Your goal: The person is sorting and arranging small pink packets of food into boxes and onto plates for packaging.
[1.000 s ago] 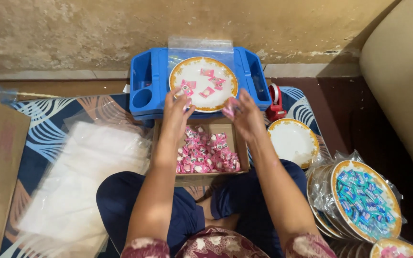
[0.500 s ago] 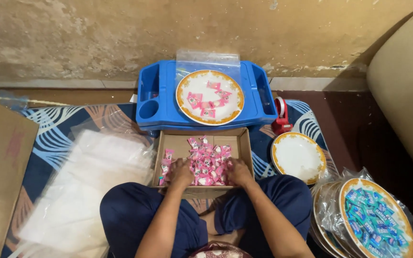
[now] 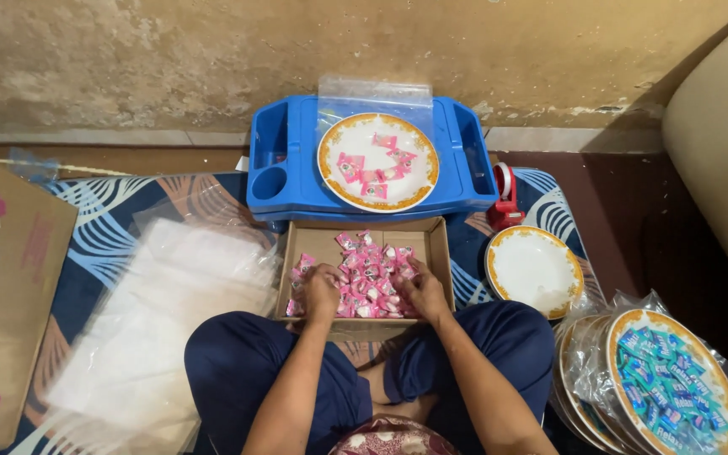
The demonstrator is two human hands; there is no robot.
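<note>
here both hands, left hand [image 3: 322, 291] and right hand [image 3: 419, 286], curl fingers into pink candies [image 3: 364, 270], grasping some.

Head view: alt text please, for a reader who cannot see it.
Seated on a patterned mat, a person has the left hand and right hand in a cardboard box of pink wrapped sweets. Beyond it, a blue tray holds a plate with more.
</note>
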